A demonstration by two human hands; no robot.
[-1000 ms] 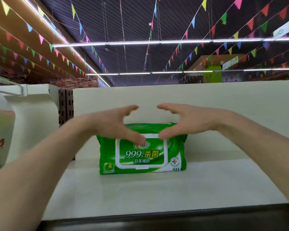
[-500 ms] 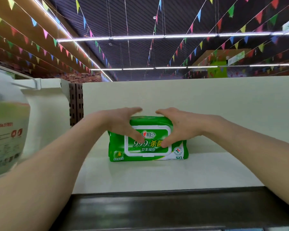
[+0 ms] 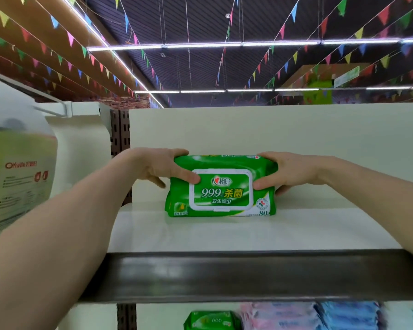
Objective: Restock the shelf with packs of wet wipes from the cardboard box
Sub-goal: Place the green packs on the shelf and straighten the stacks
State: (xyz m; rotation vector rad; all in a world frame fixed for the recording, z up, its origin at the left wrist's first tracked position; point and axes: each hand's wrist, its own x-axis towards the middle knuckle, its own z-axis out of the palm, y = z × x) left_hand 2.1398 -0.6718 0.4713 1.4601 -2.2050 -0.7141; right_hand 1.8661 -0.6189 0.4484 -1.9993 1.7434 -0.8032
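- Our left hand grips the left end of the green pack of wet wipes. The thumb lies on the front, by the white lid.
- Our right hand grips the right end the same way. Its thumb is on the front and its fingers curl behind.
- So 2 hands hold 1 pack.
- The pack stands upright on the white shelf, near the back wall. Its front faces us, and we can read 999 and 80 on it.
- The shelf has a dark front edge.
- Under that edge we see more packs on a lower shelf: a green pack, pink packs and blue packs. They look blurry.
- On the far left is a big blurry bottle with a yellow-green label.
- Up high, strings of little flags hang under the dark ceiling, next to long bright lights.
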